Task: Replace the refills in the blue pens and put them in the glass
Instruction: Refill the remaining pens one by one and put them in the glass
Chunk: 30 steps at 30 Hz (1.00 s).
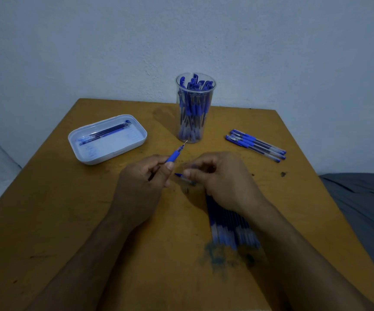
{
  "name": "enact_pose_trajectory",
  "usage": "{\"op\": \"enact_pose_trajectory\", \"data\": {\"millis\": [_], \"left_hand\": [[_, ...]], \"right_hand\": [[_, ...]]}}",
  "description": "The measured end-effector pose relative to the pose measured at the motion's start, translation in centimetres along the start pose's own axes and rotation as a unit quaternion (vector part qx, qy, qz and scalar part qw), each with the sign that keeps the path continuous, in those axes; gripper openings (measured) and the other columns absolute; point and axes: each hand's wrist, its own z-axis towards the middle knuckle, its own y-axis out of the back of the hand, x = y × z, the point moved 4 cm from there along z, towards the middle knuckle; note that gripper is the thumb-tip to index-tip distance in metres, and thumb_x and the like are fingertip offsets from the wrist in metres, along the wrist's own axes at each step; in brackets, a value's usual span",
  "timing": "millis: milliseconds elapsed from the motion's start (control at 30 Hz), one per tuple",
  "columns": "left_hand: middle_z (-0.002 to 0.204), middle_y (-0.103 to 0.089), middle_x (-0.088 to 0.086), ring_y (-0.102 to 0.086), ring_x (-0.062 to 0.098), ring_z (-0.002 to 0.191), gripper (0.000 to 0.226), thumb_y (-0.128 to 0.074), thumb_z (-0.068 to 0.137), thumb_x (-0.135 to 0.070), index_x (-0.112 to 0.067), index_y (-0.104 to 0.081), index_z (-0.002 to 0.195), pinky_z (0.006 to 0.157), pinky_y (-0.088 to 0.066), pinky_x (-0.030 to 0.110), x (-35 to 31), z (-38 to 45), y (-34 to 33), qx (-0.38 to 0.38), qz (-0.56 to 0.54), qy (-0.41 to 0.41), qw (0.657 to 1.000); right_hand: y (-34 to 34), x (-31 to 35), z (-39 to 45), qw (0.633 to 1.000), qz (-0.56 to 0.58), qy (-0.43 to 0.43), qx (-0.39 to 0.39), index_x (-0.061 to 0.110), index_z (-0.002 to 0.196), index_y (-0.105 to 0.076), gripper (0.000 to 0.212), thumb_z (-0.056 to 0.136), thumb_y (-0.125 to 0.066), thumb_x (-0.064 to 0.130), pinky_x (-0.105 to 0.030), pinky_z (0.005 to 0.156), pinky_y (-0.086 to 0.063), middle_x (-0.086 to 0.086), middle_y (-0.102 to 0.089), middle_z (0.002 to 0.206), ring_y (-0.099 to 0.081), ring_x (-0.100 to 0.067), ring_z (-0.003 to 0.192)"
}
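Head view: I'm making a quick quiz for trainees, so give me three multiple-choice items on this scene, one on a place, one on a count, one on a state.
1. Where does the white tray lie relative to the glass?
A. To its left
B. To its right
C. Behind it

2. How many capped pens lie loose right of the glass?
A. One
B. Three
C. Six

3. What is the left hand doing?
A. Resting flat on the table
B. Gripping a pen, tip up
C. Reaching into the glass

Answers:
1 A: the white tray sits left of the glass.
2 B: three capped pens lie side by side.
3 B: the left hand grips a pen, its tip pointing toward the glass.
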Motion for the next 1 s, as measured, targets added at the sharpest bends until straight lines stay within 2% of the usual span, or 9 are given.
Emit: {"op": "enact_pose_trajectory", "data": {"millis": [67, 133, 300, 400, 467, 533, 667, 867, 1000], "left_hand": [[0.068, -0.069, -0.003, -0.06, 0.0, 0.057, 0.015, -0.058, 0.099, -0.032, -0.031, -0.069, 0.109, 0.055, -0.043, 0.013, 0.1, 0.0, 0.0, -0.008, -0.013, 0.019, 1.0], [0.068, -0.069, -0.003, -0.061, 0.001, 0.058, 0.014, -0.059, 0.099, -0.032, -0.031, -0.07, 0.109, 0.056, -0.042, 0.011, 0.1, 0.0, 0.0, -0.009, -0.014, 0.025, 1.0], [0.067, -0.068, -0.001, -0.064, 0.013, 0.066, 0.011, -0.062, 0.098, -0.027, -0.031, -0.07, 0.103, 0.06, -0.048, 0.017, -0.1, -0.1, -0.1, 0.0, -0.004, 0.012, 1.0], [0.066, -0.067, 0.001, -0.063, 0.015, 0.065, 0.011, -0.063, 0.098, -0.025, -0.027, -0.072, 0.103, 0.057, -0.047, 0.016, -0.1, -0.2, -0.1, 0.017, 0.003, 0.008, 1.0], [0.065, -0.066, -0.001, -0.06, 0.011, 0.059, 0.012, -0.063, 0.098, -0.024, -0.026, -0.073, 0.104, 0.052, -0.042, 0.013, -0.3, -0.2, -0.1, 0.036, 0.017, -0.008, 0.999], [0.065, -0.066, -0.003, -0.057, 0.008, 0.056, 0.012, -0.063, 0.097, -0.023, -0.026, -0.073, 0.103, 0.051, -0.04, 0.011, -0.4, -0.3, -0.2, 0.048, 0.017, -0.014, 0.999], [0.069, -0.068, -0.008, -0.061, 0.011, 0.06, 0.014, -0.065, 0.096, -0.025, -0.03, -0.072, 0.107, 0.052, -0.043, 0.014, -0.3, -0.4, -0.2, 0.054, 0.018, -0.015, 0.998], [0.071, -0.069, -0.011, -0.064, 0.012, 0.064, 0.016, -0.063, 0.095, -0.029, -0.032, -0.071, 0.108, 0.054, -0.045, 0.013, -0.4, -0.4, -0.2, 0.056, 0.018, -0.029, 0.998], [0.073, -0.069, -0.014, -0.064, 0.009, 0.067, 0.028, -0.056, 0.09, -0.043, -0.03, -0.072, 0.109, 0.057, -0.044, 0.011, -0.6, -0.4, -0.2, 0.062, 0.015, -0.041, 0.997]], "right_hand": [[-0.9, 0.4, -0.2, 0.987, -0.148, 0.037, 0.046, 0.027, 0.107, -0.079, 0.015, 0.094, -0.072, 0.029, -0.015, 0.073, -0.047, 0.011, -0.073, 0.1, -0.063, -0.002, 0.088], [-1.8, 0.8, -0.3, 0.965, -0.242, 0.049, 0.092, 0.024, 0.118, -0.074, 0.022, 0.097, -0.066, 0.022, -0.025, 0.084, -0.052, 0.005, -0.07, 0.112, -0.062, -0.01, 0.1], [-2.6, 1.6, -0.2, 0.938, -0.313, 0.029, 0.147, 0.017, 0.118, -0.068, 0.022, 0.098, -0.061, 0.015, -0.034, 0.089, -0.054, -0.004, -0.063, 0.114, -0.062, -0.022, 0.106], [-1.4, 1.0, 0.0, 0.975, -0.214, 0.012, 0.061, 0.021, 0.105, -0.072, 0.012, 0.098, -0.063, 0.019, -0.03, 0.078, -0.054, 0.004, -0.069, 0.101, -0.065, -0.012, 0.092], [0.5, 0.3, 0.2, 0.996, -0.075, -0.007, -0.043, 0.024, 0.095, -0.07, 0.007, 0.098, -0.065, 0.02, -0.026, 0.063, -0.05, 0.006, -0.069, 0.09, -0.064, -0.009, 0.074], [2.0, -0.4, 0.4, 0.992, 0.085, -0.031, -0.092, 0.02, 0.094, -0.068, 0.007, 0.098, -0.065, 0.015, -0.024, 0.048, -0.045, -0.001, -0.071, 0.088, -0.06, -0.013, 0.056], [3.0, -0.6, 0.6, 0.971, 0.229, -0.042, -0.057, 0.008, 0.1, -0.068, 0.007, 0.097, -0.064, 0.004, -0.02, 0.038, -0.035, -0.011, -0.075, 0.089, -0.05, -0.019, 0.048], [2.2, -0.5, 0.5, 0.963, 0.265, -0.04, -0.018, 0.005, 0.1, -0.069, 0.007, 0.095, -0.066, 0.002, -0.019, 0.037, -0.033, -0.014, -0.076, 0.089, -0.048, -0.017, 0.045], [1.8, -0.6, 0.5, 0.956, 0.29, -0.052, -0.009, 0.005, 0.1, -0.072, 0.008, 0.093, -0.069, 0.004, -0.017, 0.037, -0.031, -0.016, -0.071, 0.083, -0.046, -0.013, 0.043]]}}
